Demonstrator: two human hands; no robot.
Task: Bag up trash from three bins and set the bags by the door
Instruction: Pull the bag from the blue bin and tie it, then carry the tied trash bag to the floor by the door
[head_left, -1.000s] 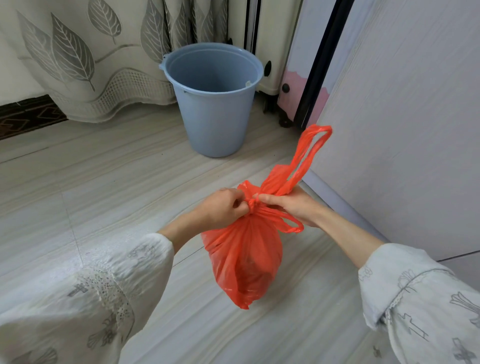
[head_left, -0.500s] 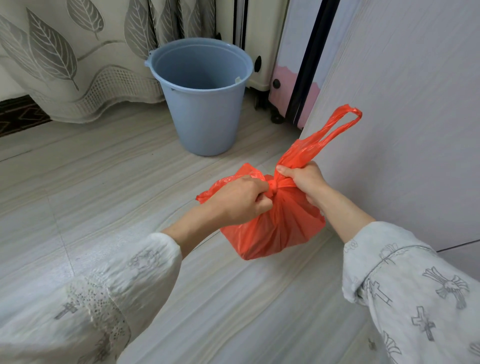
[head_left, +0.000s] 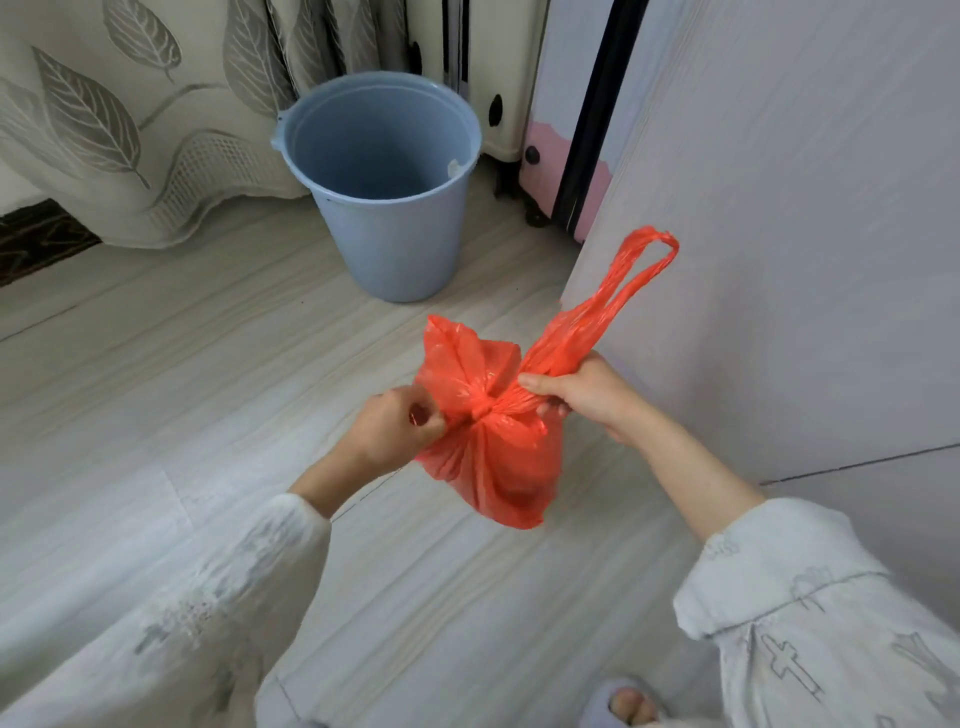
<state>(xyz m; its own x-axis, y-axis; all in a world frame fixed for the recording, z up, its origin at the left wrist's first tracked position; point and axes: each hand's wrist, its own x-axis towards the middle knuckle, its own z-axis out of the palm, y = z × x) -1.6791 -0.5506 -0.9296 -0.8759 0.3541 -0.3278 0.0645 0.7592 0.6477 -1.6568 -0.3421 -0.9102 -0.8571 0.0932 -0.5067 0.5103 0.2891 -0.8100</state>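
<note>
In the middle of the frame, held up above the pale wood-grain floor (head_left: 156, 395), hangs an orange plastic bag (head_left: 493, 457), bulging at the bottom and gathered to a tight neck at the top. The left hand (head_left: 395, 428) has its fingers curled round a twisted strip of the bag at the left side of the neck. The right hand (head_left: 582, 395) grips the other gathered handle just right of the neck, and that handle's long loop (head_left: 644, 270) sticks up toward the upper right, in front of a pale grey panel (head_left: 805, 208). A loose flap of orange plastic stands up between the two hands. Both arms wear light patterned sleeves. Above the bag, toward the top centre, a blue bin (head_left: 384, 208) stands on the floor, well apart from the bag, beside a leaf-patterned curtain (head_left: 130, 119) at the upper left. At the bottom edge, right of centre, a toe in a slipper (head_left: 623, 701) shows.
</note>
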